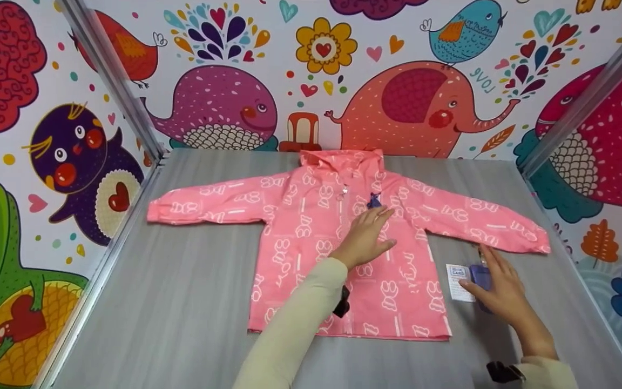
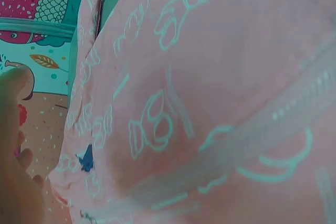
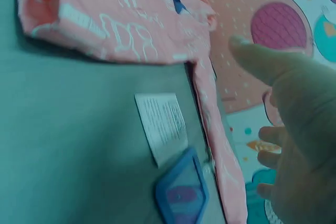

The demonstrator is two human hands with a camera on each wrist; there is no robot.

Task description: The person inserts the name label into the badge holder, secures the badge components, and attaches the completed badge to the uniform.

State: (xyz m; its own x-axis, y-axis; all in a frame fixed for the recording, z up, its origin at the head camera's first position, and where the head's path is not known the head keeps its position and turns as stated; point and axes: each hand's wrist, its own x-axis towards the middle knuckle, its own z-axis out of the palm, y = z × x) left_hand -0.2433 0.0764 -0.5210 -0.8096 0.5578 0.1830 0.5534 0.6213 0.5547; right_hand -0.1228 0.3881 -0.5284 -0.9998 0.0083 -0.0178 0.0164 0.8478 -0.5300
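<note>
A pink hooded jacket (image 1: 300, 281) with white line prints lies spread flat, zipped up the front, its sleeves stretched out to both sides. My left hand (image 1: 362, 240) reaches over its chest with extended fingers, the fingertips close below a small dark blue patch (image 1: 374, 200). In the left wrist view, that hand (image 2: 16, 150) holds nothing. Below the jacket's right-hand sleeve, my right hand (image 1: 500, 289) hovers over a blue-framed card holder (image 3: 184, 192), partly hiding it in the head view. Beside the holder lies a white printed card (image 3: 163, 124).
The grey table (image 1: 170, 297) carries the jacket and cards. Metal corner posts (image 1: 122, 81) and cartoon-printed panels (image 1: 305, 102) enclose it at the back and both sides. A small metal clasp (image 3: 208, 167) sits at the holder's end, near the sleeve.
</note>
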